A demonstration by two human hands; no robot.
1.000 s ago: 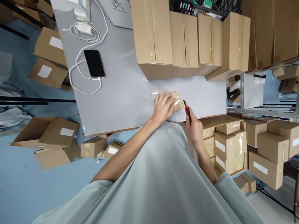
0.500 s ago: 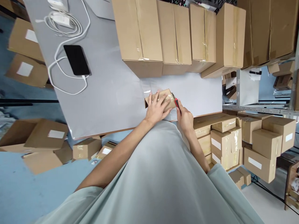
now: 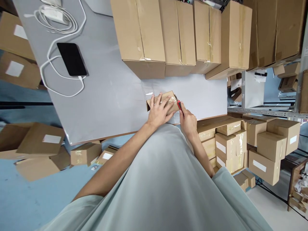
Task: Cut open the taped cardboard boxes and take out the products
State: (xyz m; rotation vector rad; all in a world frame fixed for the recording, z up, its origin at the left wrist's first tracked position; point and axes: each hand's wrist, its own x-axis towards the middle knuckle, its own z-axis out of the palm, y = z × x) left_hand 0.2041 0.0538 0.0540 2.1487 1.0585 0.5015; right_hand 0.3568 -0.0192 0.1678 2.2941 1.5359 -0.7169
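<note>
On the table in front of me lies a small cardboard box (image 3: 170,95) with shiny tape on it. My left hand (image 3: 158,112) rests across the top of this box, fingers spread and pressing on its surface. In my right hand (image 3: 188,122) is a red and black utility knife (image 3: 179,105), gripped with closed fingers. The knife's front end is at the box's right edge; whether the blade is in the cardboard I cannot tell.
Large taped boxes (image 3: 139,32) stand in a row along the back of the table (image 3: 108,106). A black phone (image 3: 72,59) with a white cable lies at the left. Stacked boxes (image 3: 226,147) are at the right, and open boxes (image 3: 40,138) at the lower left.
The whole view has shifted slightly, with things sitting a little further left. The knife has moved slightly along the right edge of the box; my left hand keeps its place on it.
</note>
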